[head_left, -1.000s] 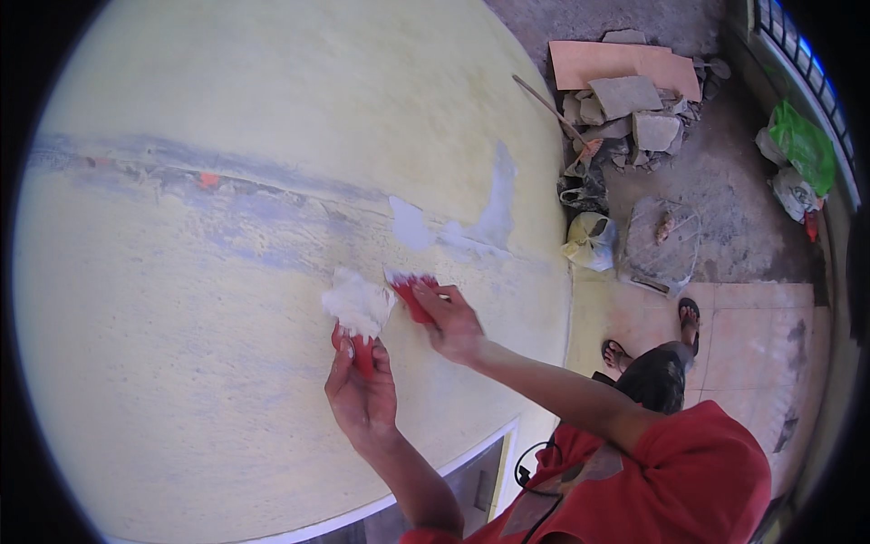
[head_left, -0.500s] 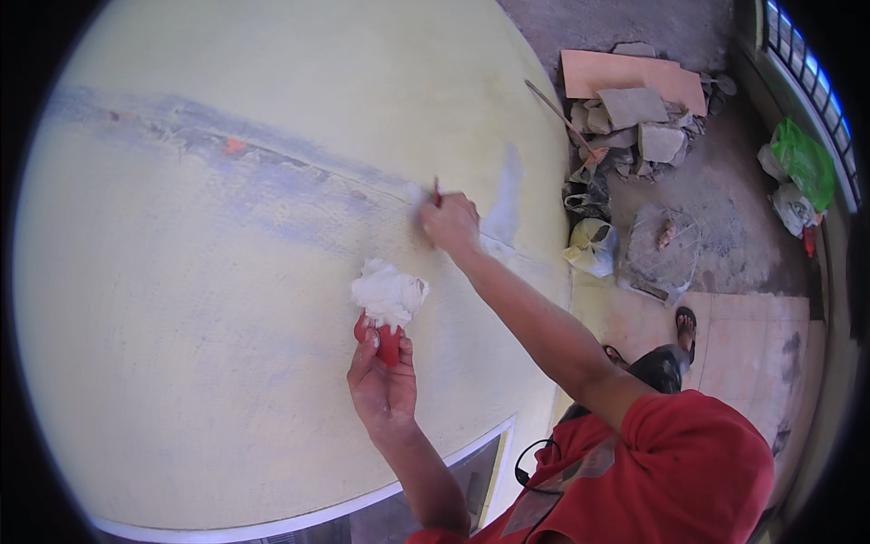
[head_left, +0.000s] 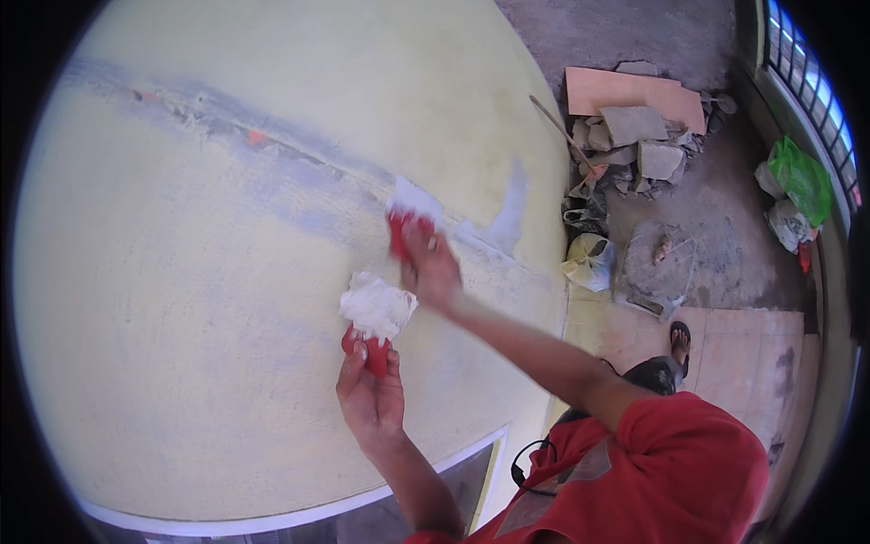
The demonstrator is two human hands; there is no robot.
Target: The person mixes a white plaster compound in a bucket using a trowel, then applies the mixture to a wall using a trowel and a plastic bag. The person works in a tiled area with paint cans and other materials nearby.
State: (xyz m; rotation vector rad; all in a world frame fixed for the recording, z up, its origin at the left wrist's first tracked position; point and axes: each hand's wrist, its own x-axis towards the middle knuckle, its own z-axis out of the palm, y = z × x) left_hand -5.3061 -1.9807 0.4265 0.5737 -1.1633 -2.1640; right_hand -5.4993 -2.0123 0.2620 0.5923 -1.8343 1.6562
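My left hand grips the red handle of a putty knife, whose blade is hidden under a thick heap of white putty. Just above it, my right hand is closed on a second red-handled putty knife. That knife's broad blade lies against or very near the pale yellow wall, over a long rough seam. Fresh white putty shows along the seam to the right of the blade. Farther left, the seam is bare and greyish, with small orange patches.
A pile of broken concrete slabs lies on the floor at the upper right, a wooden handle leaning beside it. Plastic bags stand near the wall's edge, and a green bag sits by the barred window. A window frame borders the wall below.
My right hand has moved down and slightly left, its putty knife turning so the broad blade now faces the wall. The white patch at the seam looks wider. My left hand has shifted slightly down.
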